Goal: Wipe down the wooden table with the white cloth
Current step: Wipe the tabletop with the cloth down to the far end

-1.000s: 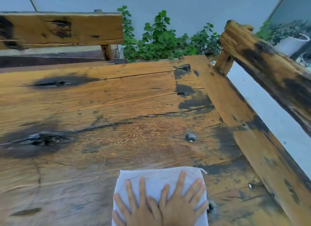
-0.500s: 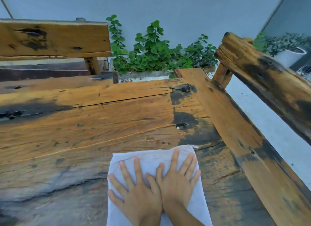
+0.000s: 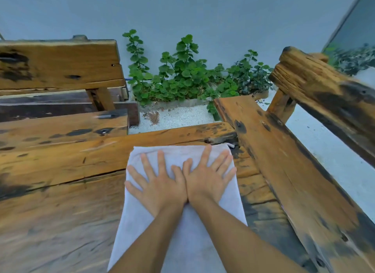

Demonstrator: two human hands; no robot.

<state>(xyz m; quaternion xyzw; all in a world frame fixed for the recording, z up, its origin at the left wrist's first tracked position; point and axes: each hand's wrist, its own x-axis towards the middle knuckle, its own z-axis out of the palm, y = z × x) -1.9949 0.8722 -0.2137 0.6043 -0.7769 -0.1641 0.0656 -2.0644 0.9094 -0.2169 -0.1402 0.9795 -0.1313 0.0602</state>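
Both forearms reach forward over the table (image 3: 60, 222). The left hand (image 3: 160, 188) and the right hand (image 3: 207, 181) lie side by side, flat on the cloth (image 3: 182, 232), with fingers (image 3: 162, 161) straight and spread, pressing it down. The cloth is spread on the wood near the far edge of the table, its far corner just beside the bench (image 3: 294, 181) on the right. Further away stand another bench (image 3: 58, 63), green plants (image 3: 182, 73) and a grey wall (image 3: 182, 12).

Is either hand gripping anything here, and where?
Nothing is gripped. The left hand and right hand press flat, fingers spread, on the far half of the white cloth.
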